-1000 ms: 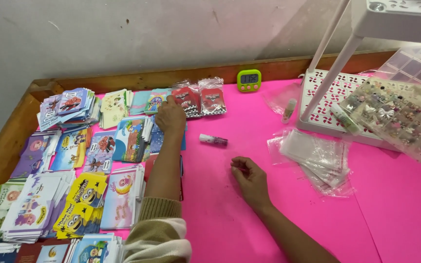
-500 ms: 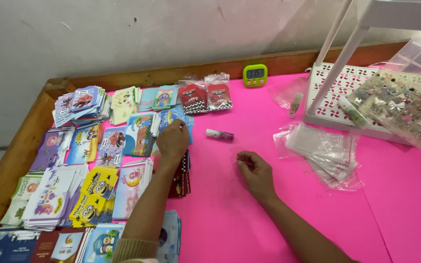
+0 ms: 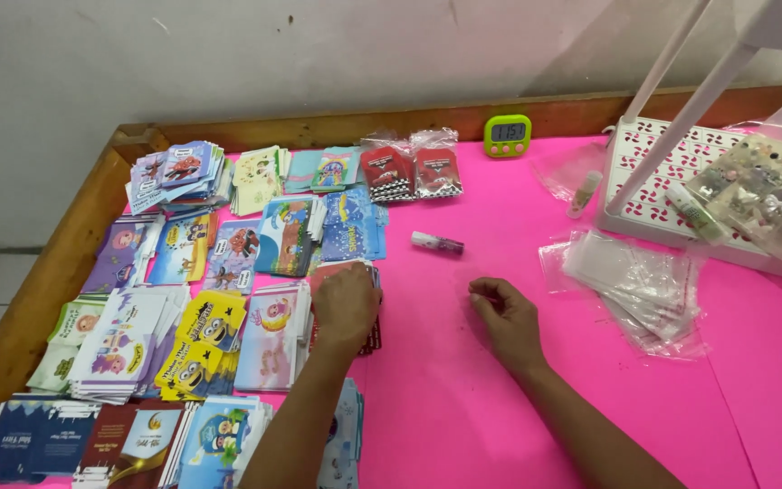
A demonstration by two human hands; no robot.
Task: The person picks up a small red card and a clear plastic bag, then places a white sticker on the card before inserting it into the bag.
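Note:
My left hand (image 3: 346,306) lies palm down on a stack of red and dark cards (image 3: 373,337), fingers curled over its top edge; whether it grips a card is hidden. My right hand (image 3: 506,317) rests on the pink table top (image 3: 463,398) with fingers loosely curled and nothing visible in them. A small tube (image 3: 436,242) lies on the pink surface just beyond both hands. Many stacks of colourful printed cards (image 3: 201,299) cover the table's left half, beside my left hand.
A pile of clear plastic sleeves (image 3: 635,281) lies right of my right hand. A white perforated tray (image 3: 672,181) with slanted white posts and a box of small trinkets (image 3: 771,199) stand at the far right. A green digital timer (image 3: 507,134) sits by the wooden rim (image 3: 56,272).
My left hand drew back from the far blue cards toward me and came down on the red and dark stack. My right hand stayed in place.

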